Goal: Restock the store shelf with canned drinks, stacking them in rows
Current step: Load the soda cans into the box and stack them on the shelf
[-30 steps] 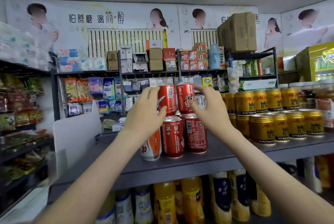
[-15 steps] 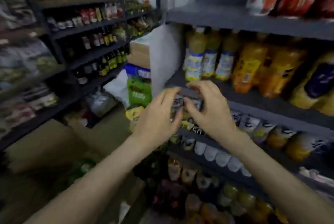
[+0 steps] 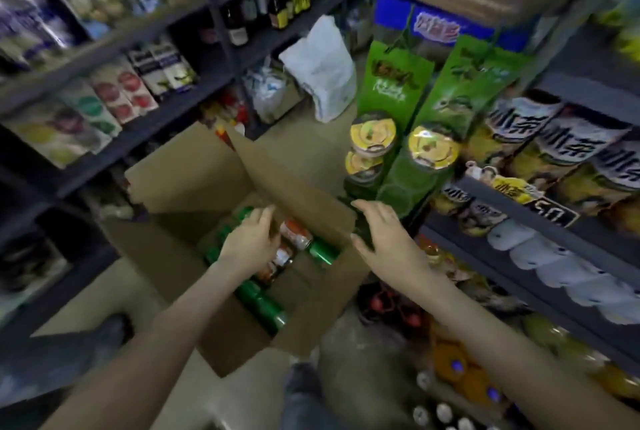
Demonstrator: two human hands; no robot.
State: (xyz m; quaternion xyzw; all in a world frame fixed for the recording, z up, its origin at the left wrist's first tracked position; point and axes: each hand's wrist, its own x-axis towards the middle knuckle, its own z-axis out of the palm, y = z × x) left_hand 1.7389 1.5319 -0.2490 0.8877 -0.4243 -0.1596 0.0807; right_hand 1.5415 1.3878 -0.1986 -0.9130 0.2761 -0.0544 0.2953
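An open cardboard box (image 3: 239, 343) stands on the floor between two shelf units. Inside lie several canned drinks on their sides: green cans (image 3: 323, 253) and red-and-white cans (image 3: 294, 233). My left hand (image 3: 251, 239) reaches down into the box and hovers over the cans, fingers loosely bent, holding nothing that I can see. Over the box's right flap, my right hand (image 3: 384, 232) is held with straight fingers and nothing in it. The frame is blurred by motion.
The right shelf unit (image 3: 540, 218) holds bottled drinks and white caps. Two green gift bags (image 3: 460, 90) with canned goods stand beyond the box, and a white plastic bag (image 3: 322, 69) lies behind them. Cartons fill the left shelves (image 3: 114, 93). My shoes (image 3: 104, 329) are beside the box.
My view has swung from the upper shelf with stacked red cans down to the floor box. Both hands left the stacked cans and dropped; the left is now inside the box.
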